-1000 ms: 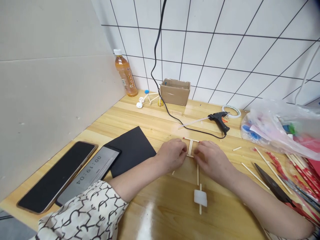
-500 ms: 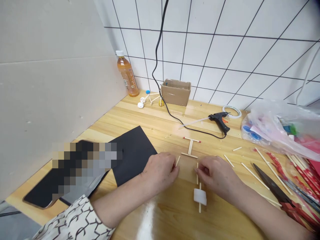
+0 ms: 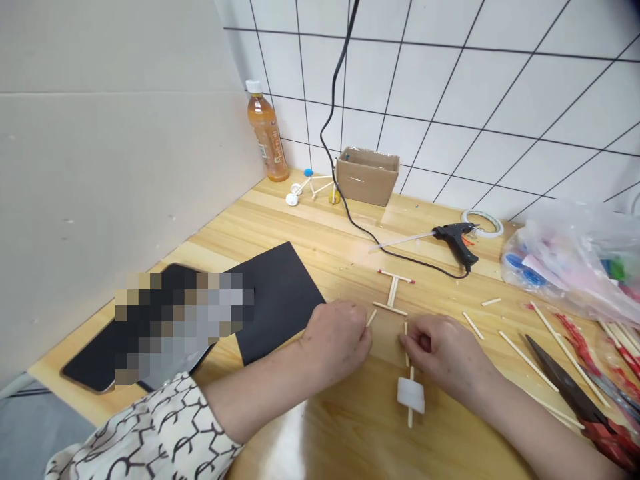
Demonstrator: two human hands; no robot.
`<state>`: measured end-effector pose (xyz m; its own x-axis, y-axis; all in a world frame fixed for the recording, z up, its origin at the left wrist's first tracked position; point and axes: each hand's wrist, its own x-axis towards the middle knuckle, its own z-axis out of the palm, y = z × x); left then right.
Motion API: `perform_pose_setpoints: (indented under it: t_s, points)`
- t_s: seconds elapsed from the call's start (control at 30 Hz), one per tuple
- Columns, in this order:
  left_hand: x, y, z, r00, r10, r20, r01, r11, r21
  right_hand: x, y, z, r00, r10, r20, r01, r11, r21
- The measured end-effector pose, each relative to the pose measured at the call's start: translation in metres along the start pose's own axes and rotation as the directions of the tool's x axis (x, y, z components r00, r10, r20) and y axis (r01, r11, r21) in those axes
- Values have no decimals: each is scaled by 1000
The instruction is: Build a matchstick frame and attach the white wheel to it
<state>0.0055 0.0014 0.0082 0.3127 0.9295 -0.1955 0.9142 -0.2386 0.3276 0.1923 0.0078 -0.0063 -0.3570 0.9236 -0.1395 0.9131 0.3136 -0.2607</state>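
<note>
My left hand (image 3: 340,337) is closed, with the end of a short wooden stick (image 3: 371,318) poking out past its fingertips. My right hand (image 3: 436,347) has its thumb and fingers pinched at another short stick (image 3: 407,333), which points away from me. Just below that stick, a third stick (image 3: 410,420) passes through a white round piece (image 3: 411,395). Beyond both hands lies an I-shaped frame of matchsticks (image 3: 393,292), with red heads on its far crossbar.
A black glue gun (image 3: 456,241) lies behind, its cord crossing the table. Scissors (image 3: 565,387), loose sticks (image 3: 523,357) and a plastic bag (image 3: 575,260) are on the right. A black sheet (image 3: 280,293) and a phone (image 3: 95,353) lie left. A cardboard box (image 3: 367,183) and bottle (image 3: 269,140) stand behind.
The view has turned slightly left, so everything sits a little further right in the picture. Both hands keep nearly the same place beside the sticks.
</note>
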Motion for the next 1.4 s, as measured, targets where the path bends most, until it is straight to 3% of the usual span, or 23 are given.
perform_pose_setpoints:
  t_s: [0.13,0.3,0.5,0.7,0.87,1.0,1.1,1.17,1.23,1.3,1.4]
  points:
    - [0,-4,0,1000,23,-6,-24,1000,-21,-1,2,0,993,-112,-28,114,989,98]
    - [-1,-8,2,999,49,-13,-50,998,-40,0,11,-6,977,-145,-158,166,978,127]
    - [-1,-9,2,998,64,-14,-64,997,-31,-1,24,-4,877,-406,-256,412,910,-31]
    - [0,-9,-1,998,55,27,-55,998,-18,1,29,1,823,-494,-280,456,869,-190]
    - [-1,-9,0,998,64,12,-63,998,-15,2,29,1,829,-497,-257,446,864,-233]
    - [-1,-11,1,998,67,9,-66,998,-21,-1,28,-11,854,-483,-191,439,868,-231]
    - [-1,-12,2,997,74,8,-74,997,-32,-5,34,-25,916,-386,-110,338,890,-306]
    - [-1,-12,1,997,75,10,-74,997,-33,-9,38,-32,942,-302,-145,227,893,-388]
    - [-1,-12,1,997,73,13,-73,997,-32,-12,38,-35,938,-253,-237,140,902,-409]
    - [-1,-11,0,997,70,17,-70,997,-31,-14,32,-31,929,-235,-284,137,936,-325]
    - [-1,-11,0,998,62,21,-61,998,-26,-15,17,-18,965,-192,-179,185,981,-55]
